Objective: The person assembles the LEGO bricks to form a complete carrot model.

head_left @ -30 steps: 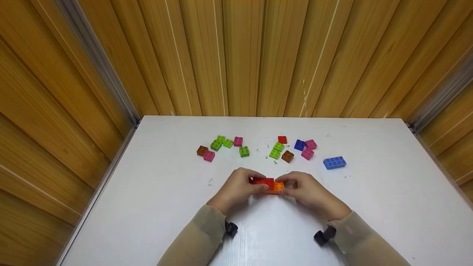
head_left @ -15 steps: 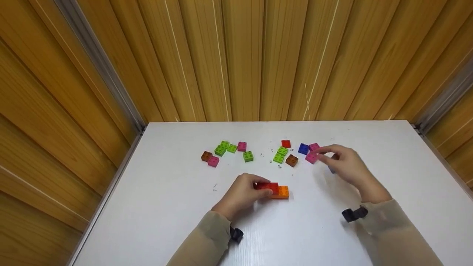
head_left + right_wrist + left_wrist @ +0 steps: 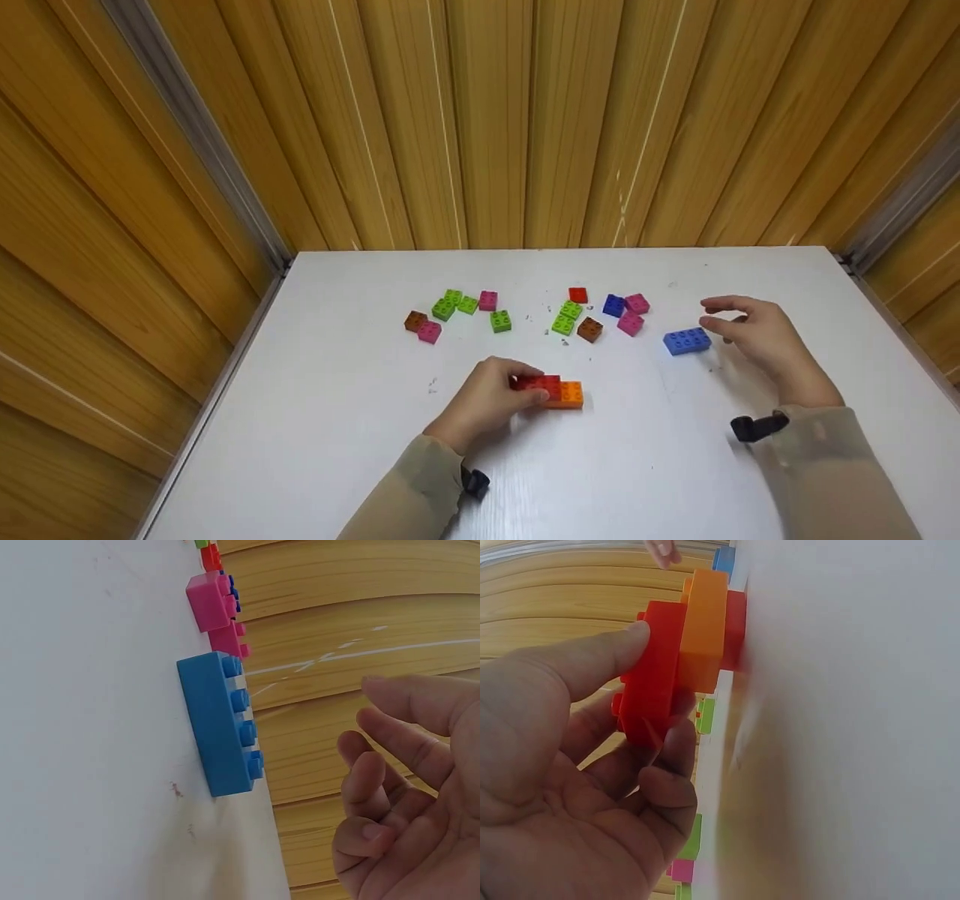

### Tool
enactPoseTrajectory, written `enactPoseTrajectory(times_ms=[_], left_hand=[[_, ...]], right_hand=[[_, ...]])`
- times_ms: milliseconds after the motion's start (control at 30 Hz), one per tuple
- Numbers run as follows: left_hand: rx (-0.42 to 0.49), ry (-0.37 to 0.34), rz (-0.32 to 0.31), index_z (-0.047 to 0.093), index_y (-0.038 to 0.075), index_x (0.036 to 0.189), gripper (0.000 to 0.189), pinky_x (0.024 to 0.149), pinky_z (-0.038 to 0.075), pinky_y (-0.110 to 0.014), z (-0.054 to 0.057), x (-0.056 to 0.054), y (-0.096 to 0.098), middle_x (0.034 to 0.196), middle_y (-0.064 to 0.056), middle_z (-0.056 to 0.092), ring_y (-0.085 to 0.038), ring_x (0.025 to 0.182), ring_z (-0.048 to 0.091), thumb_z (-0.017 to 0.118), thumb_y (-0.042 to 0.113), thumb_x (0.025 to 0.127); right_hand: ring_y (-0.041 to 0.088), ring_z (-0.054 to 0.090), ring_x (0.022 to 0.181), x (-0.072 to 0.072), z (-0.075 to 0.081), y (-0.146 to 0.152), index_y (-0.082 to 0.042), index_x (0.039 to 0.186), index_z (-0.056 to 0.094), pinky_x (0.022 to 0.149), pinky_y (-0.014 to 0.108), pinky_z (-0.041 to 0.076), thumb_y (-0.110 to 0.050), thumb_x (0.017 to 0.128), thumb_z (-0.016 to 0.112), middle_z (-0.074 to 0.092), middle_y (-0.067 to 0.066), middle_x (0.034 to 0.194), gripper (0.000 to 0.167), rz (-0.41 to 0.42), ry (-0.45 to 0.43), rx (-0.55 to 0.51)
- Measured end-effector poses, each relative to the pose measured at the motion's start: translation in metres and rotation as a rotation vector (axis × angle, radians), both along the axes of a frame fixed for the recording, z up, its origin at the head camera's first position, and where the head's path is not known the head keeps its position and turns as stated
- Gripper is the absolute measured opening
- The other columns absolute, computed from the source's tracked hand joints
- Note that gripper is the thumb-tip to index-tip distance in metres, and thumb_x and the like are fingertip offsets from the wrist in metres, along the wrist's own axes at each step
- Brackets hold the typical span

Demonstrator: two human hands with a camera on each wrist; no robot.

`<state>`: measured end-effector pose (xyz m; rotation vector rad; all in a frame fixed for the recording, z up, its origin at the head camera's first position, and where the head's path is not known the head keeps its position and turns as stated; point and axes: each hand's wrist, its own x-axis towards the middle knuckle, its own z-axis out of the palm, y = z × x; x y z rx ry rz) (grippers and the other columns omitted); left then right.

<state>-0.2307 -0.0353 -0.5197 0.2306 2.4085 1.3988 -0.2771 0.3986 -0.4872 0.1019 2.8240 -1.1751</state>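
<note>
Near the middle of the white table [image 3: 315, 420] sits a small stack of bricks: a red brick [image 3: 537, 384] pressed on top of an orange brick [image 3: 570, 394], with another red piece under the orange one in the left wrist view. The left hand [image 3: 487, 397] grips this stack, thumb on one side of the red brick and fingers [image 3: 671, 765] curled round the other, holding it down against the tabletop.

Off to the right and a little farther back lies a long blue brick [image 3: 687, 341], studs up, flat on the table. The right hand [image 3: 754, 337] hovers just beside it on its right, fingers loosely bent and spread, holding nothing and not touching the brick.

Beyond these, toward the far edge, loose small bricks lie in two scatters. The right scatter has two pink bricks [image 3: 632, 315], a dark blue brick [image 3: 613, 305], a brown brick [image 3: 589, 329], a green pair [image 3: 566, 316] and a small red brick [image 3: 577, 295]. The left scatter holds several green bricks [image 3: 454, 306], with pink and brown ones among them. Wooden panelling [image 3: 487, 120] walls in the table.
</note>
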Motion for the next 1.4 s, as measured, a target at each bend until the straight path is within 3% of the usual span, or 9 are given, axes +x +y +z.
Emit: enactPoseTrajectory(times_ms=[300,600,667,733,867,1000,1133,1233,1400], left_hand=[[0.007,0.009,-0.001,0.086,0.024,0.130,0.033,0.118,0.059,-0.046,-0.002,0.002,0.000,0.125,0.004,0.080,-0.019,0.118,0.066,0.090,0.034,0.099],[0.016,0.021,-0.006,0.085,0.023,0.132,0.034,0.119,0.058,-0.047,-0.002,0.003,0.002,0.125,0.004,0.079,-0.020,0.118,0.066,0.089,0.033,0.100],[0.020,0.025,-0.009,0.085,0.022,0.132,0.033,0.119,0.058,-0.046,-0.001,0.002,0.002,0.125,0.004,0.079,-0.020,0.118,0.066,0.089,0.033,0.100],[0.020,0.022,-0.011,0.084,0.023,0.132,0.033,0.117,0.059,-0.045,-0.001,0.002,0.002,0.125,0.004,0.079,-0.020,0.118,0.065,0.089,0.033,0.100],[0.022,0.015,-0.010,0.084,0.023,0.131,0.033,0.115,0.060,-0.043,0.000,0.002,0.002,0.124,0.004,0.078,-0.019,0.118,0.066,0.089,0.033,0.100],[0.019,0.015,-0.010,0.085,0.022,0.131,0.033,0.115,0.061,-0.043,-0.001,0.002,0.003,0.124,0.004,0.079,-0.019,0.118,0.066,0.089,0.033,0.100],[0.007,-0.004,0.001,0.084,0.024,0.132,0.033,0.117,0.060,-0.044,-0.001,0.003,0.003,0.125,0.004,0.078,-0.019,0.119,0.066,0.089,0.033,0.100],[0.001,-0.014,0.007,0.084,0.025,0.132,0.033,0.116,0.061,-0.044,-0.001,0.003,0.003,0.126,0.004,0.077,-0.020,0.118,0.066,0.088,0.033,0.101],[0.002,-0.018,0.004,0.084,0.024,0.132,0.032,0.115,0.062,-0.043,-0.001,0.003,0.002,0.125,0.005,0.078,-0.019,0.116,0.067,0.088,0.031,0.101]], right_hand=[[0.035,0.060,0.118,-0.007,-0.010,0.004,-0.008,0.163,0.059,0.084,0.030,0.052,-0.027,0.105,0.080,0.058,0.032,0.158,0.064,0.074,-0.117,0.051],[0.031,0.058,0.111,-0.007,-0.019,-0.003,-0.009,0.165,0.057,0.080,0.030,0.054,-0.021,0.105,0.080,0.049,0.032,0.167,0.066,0.087,-0.172,0.048],[0.035,0.058,0.115,-0.007,-0.020,-0.004,-0.008,0.165,0.057,0.089,0.039,0.057,-0.022,0.105,0.079,0.047,0.033,0.169,0.065,0.083,-0.172,0.051],[0.046,0.056,0.130,-0.007,-0.021,-0.004,-0.008,0.164,0.057,0.109,0.056,0.057,-0.024,0.105,0.080,0.043,0.035,0.172,0.065,0.082,-0.178,0.051],[0.054,0.045,0.147,-0.008,-0.021,-0.004,-0.006,0.161,0.061,0.127,0.078,0.034,-0.028,0.103,0.082,0.039,0.038,0.174,0.065,0.100,-0.170,0.067],[0.040,0.062,0.120,-0.008,-0.020,-0.005,-0.006,0.158,0.064,0.102,0.055,0.057,-0.031,0.102,0.085,0.053,0.036,0.162,0.065,0.103,-0.173,0.074],[0.025,0.066,0.091,-0.007,-0.018,-0.011,-0.007,0.157,0.065,0.073,0.032,0.057,-0.032,0.100,0.087,0.062,0.028,0.144,0.065,0.107,-0.186,0.042],[0.024,0.066,0.092,-0.005,-0.013,-0.019,-0.008,0.154,0.067,0.072,0.030,0.057,-0.035,0.099,0.088,0.064,0.025,0.137,0.064,0.128,-0.165,0.040],[0.033,0.061,0.115,-0.001,-0.004,-0.037,-0.009,0.149,0.072,0.080,0.031,0.056,-0.037,0.099,0.088,0.070,0.022,0.135,0.060,0.168,-0.078,0.038]])
